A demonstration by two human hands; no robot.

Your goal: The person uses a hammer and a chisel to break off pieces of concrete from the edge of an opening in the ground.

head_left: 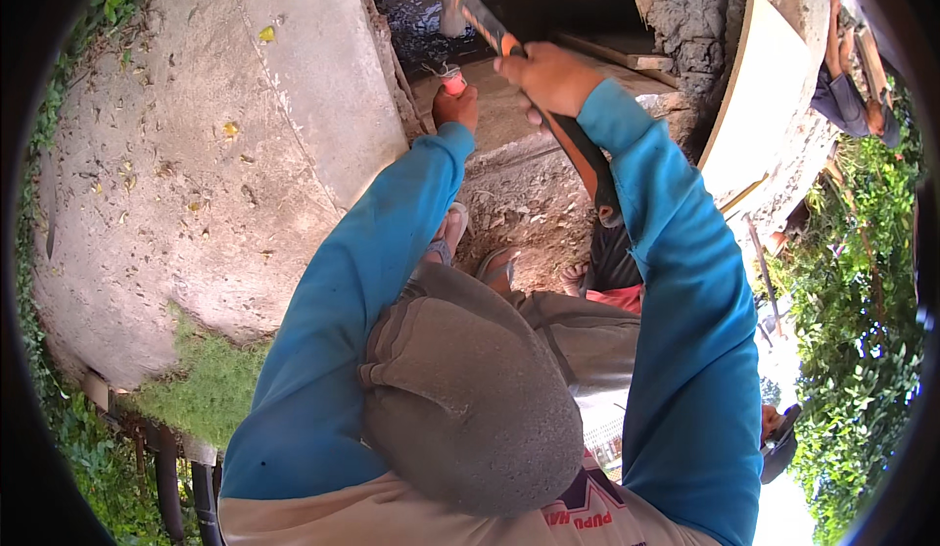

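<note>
At the right of centre, a long blue fabric sleeve [690,252] leads to the right hand [556,78], closed around the black-and-orange handle [576,146] of a hammer, which slants from lower right to upper left. At upper centre, the left hand [453,108] wraps a short red cylindrical piece [454,85], its lower end hidden. The blurred grey hammer head [456,0] lies up and left of the right hand, above the red piece in the frame and apart from it; the left hand is nearer the red piece. Beyond, dark wet ground [416,22] fills the top.

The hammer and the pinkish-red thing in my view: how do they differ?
The hammer is long, black, orange and grey; the pinkish-red thing shows only a short end. The right hand grips the hammer, the left hand the pinkish-red thing. Both are held.
</note>
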